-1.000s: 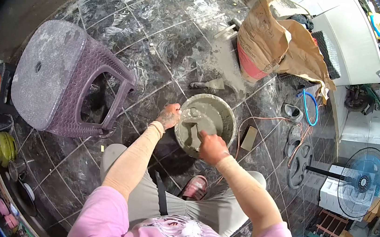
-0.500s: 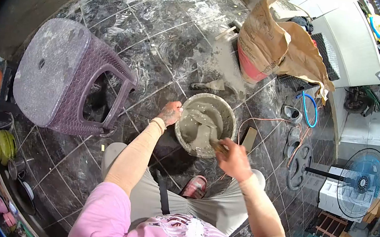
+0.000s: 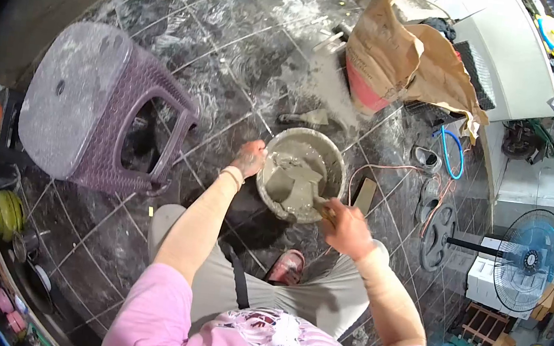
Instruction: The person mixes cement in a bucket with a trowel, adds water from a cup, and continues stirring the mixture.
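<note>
A bucket (image 3: 340, 178) of wet grey cement mix (image 3: 278, 185) stands on the floor between my feet. With my left hand (image 3: 249, 157) I grip its left rim, fingers closed. My right hand (image 3: 348, 232) is closed around the handle of a scraper (image 3: 303, 191) at the bucket's front right. The scraper's wide blade, coated in cement, lies over the mix inside the bucket. Just behind the bucket, a second scraper (image 3: 311, 116) rests on the tiles.
A purple plastic stool (image 3: 78, 92) stands at left. An opened paper cement bag (image 3: 381, 51) is behind, right of the bucket. A small wooden piece (image 3: 365, 195), a blue hose (image 3: 457, 165) and a standing fan (image 3: 531, 259) are at right. Powder covers the tiled floor (image 3: 228, 65).
The scraper has shifted in the bucket, and its blade now shows more fully above the mix. My right hand has moved slightly right. My left hand stays on the rim.
</note>
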A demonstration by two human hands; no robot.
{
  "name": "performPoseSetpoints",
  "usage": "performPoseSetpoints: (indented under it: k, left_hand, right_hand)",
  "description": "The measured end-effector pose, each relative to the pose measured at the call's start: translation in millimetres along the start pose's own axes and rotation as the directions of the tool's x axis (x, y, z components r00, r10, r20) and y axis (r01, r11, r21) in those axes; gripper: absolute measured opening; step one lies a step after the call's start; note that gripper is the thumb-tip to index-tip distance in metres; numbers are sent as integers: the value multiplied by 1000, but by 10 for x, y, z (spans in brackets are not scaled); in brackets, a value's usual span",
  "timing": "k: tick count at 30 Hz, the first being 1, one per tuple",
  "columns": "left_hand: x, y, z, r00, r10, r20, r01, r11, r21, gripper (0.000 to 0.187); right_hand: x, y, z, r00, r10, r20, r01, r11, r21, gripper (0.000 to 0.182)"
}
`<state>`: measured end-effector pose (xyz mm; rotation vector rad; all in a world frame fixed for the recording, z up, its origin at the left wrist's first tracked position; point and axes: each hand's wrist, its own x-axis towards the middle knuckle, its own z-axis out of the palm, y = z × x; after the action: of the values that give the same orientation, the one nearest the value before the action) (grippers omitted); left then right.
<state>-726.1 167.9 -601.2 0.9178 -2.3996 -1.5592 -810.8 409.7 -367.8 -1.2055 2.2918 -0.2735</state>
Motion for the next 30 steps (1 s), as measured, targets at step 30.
performPoseSetpoints:
  k: [30]
  left_hand:
    - [-639, 155, 1, 969, -219, 119, 215, 976, 43, 21]
  right_hand:
    - [16, 119, 333, 897, 395, 199, -442, 810, 384, 40]
